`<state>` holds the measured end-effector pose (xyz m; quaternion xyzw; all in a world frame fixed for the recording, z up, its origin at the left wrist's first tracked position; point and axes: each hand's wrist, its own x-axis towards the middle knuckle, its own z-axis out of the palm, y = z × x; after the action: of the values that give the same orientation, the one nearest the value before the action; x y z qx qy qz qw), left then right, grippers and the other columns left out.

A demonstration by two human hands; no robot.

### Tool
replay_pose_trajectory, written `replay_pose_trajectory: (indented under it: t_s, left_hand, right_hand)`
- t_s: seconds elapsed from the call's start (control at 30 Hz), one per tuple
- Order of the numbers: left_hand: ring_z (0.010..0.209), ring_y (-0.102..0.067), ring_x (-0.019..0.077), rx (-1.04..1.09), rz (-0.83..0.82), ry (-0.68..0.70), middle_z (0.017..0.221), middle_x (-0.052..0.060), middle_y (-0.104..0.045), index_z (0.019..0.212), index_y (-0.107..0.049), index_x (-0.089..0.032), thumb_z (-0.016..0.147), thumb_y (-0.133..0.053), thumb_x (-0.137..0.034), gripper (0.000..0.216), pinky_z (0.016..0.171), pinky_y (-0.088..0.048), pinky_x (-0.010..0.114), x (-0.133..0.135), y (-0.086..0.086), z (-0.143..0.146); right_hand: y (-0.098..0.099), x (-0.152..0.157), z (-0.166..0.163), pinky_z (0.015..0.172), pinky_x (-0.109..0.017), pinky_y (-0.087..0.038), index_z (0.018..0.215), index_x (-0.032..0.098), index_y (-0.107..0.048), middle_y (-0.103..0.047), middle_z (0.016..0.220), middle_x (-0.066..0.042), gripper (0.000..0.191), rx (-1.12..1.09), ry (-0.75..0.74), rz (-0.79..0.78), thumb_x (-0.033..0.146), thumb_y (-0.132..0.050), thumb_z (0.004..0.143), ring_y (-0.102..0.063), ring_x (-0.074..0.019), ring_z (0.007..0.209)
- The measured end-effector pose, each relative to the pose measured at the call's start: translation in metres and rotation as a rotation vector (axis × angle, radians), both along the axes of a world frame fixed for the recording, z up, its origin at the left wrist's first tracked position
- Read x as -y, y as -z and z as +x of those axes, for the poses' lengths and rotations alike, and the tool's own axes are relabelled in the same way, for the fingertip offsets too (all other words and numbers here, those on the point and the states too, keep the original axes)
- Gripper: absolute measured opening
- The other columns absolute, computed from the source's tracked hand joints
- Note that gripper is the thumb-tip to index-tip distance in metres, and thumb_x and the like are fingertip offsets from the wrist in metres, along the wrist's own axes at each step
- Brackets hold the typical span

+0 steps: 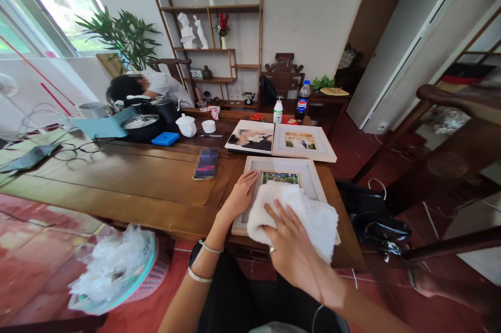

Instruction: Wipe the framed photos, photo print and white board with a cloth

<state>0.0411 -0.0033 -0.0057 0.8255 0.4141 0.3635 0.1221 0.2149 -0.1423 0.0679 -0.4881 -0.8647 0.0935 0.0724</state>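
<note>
A pale wooden picture frame [311, 174] with a small photo lies flat near the front right corner of the wooden table [129, 179]. My left hand [239, 194] rests on the frame's left edge, fingers stretched flat. My right hand [291, 241] presses flat on a fluffy white cloth [313, 213] that covers the lower half of the frame. A ring shows on one finger of that hand, and two bangles sit on my left wrist.
Behind lie a second framed photo [304, 142] and a frameless print [250, 137]. A phone [205, 163], glasses [74, 151], tea ware [187, 125], a white bottle [277, 111] and a cola bottle [302, 100] stand on the table. A person [144, 85] sits far left. A bin [117, 270] and black bag [371, 213] flank me.
</note>
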Motion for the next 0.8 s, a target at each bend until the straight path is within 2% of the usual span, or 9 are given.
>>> replay_pose_trajectory:
  t_s: [0.17,0.27,0.43,0.53,0.6,0.7,0.8]
  left_hand:
    - [0.13,-0.04,0.0222,-0.009,-0.003,0.005,0.132,0.014,-0.054,0.127,-0.053,-0.012,0.087,-0.039,-0.007,0.043,0.109,-0.035,0.046,0.002,0.0,0.001]
    - [0.13,-0.04,0.0216,-0.019,-0.003,0.014,0.132,0.013,-0.053,0.127,-0.053,-0.012,0.087,-0.039,-0.007,0.042,0.109,-0.035,0.045,0.0,0.001,-0.001]
    - [0.13,-0.041,0.0213,-0.022,0.014,0.02,0.132,0.012,-0.054,0.124,-0.055,-0.014,0.087,-0.038,-0.007,0.041,0.108,-0.036,0.047,-0.001,0.002,-0.001]
    - [0.13,-0.041,0.0213,-0.022,0.014,0.016,0.131,0.013,-0.055,0.125,-0.055,-0.013,0.086,-0.039,-0.006,0.042,0.108,-0.036,0.047,-0.001,0.001,0.0]
    - [0.129,-0.042,0.0215,-0.019,0.011,-0.001,0.13,0.013,-0.055,0.125,-0.055,-0.014,0.085,-0.039,-0.005,0.043,0.107,-0.037,0.047,-0.001,0.002,0.001]
    - [0.128,-0.044,0.0218,-0.01,0.011,-0.022,0.129,0.012,-0.056,0.124,-0.055,-0.014,0.085,-0.039,-0.006,0.043,0.107,-0.037,0.048,-0.002,0.003,0.002]
    - [0.128,-0.043,0.0214,-0.009,0.016,-0.018,0.13,0.011,-0.056,0.124,-0.055,-0.015,0.085,-0.039,-0.006,0.043,0.107,-0.037,0.048,-0.003,0.004,0.002]
  right_hand:
    - [-0.003,0.008,0.061,0.115,-0.045,-0.012,0.115,0.021,-0.062,-0.033,0.148,-0.003,0.055,0.059,0.117,0.049,0.006,-0.043,0.066,-0.015,-0.0214,0.14]
    - [-0.004,-0.002,0.086,0.115,-0.043,-0.012,0.115,0.019,-0.062,-0.036,0.146,-0.004,0.056,0.114,0.182,0.074,0.004,-0.041,0.065,-0.018,-0.0189,0.139]
    - [0.001,-0.061,0.098,0.112,-0.046,-0.016,0.125,0.017,-0.055,-0.039,0.144,-0.008,0.056,0.141,0.255,0.157,0.005,-0.041,0.072,-0.019,-0.0213,0.139]
    - [0.003,-0.1,0.093,0.109,-0.053,-0.018,0.128,0.016,-0.052,-0.041,0.143,-0.011,0.055,0.153,0.306,0.228,0.006,-0.042,0.075,-0.021,-0.0266,0.138]
    - [0.004,-0.113,0.087,0.107,-0.056,-0.017,0.128,0.015,-0.052,-0.042,0.142,-0.013,0.053,0.186,0.315,0.267,0.007,-0.044,0.076,-0.023,-0.031,0.137]
    - [0.005,-0.102,0.074,0.108,-0.058,-0.011,0.123,0.013,-0.056,-0.043,0.141,-0.017,0.049,0.258,0.259,0.287,0.009,-0.05,0.074,-0.023,-0.0358,0.135]
    - [0.004,-0.061,0.061,0.109,-0.057,-0.011,0.118,0.011,-0.061,-0.042,0.14,-0.019,0.044,0.282,0.215,0.221,0.01,-0.052,0.074,-0.024,-0.0386,0.134]
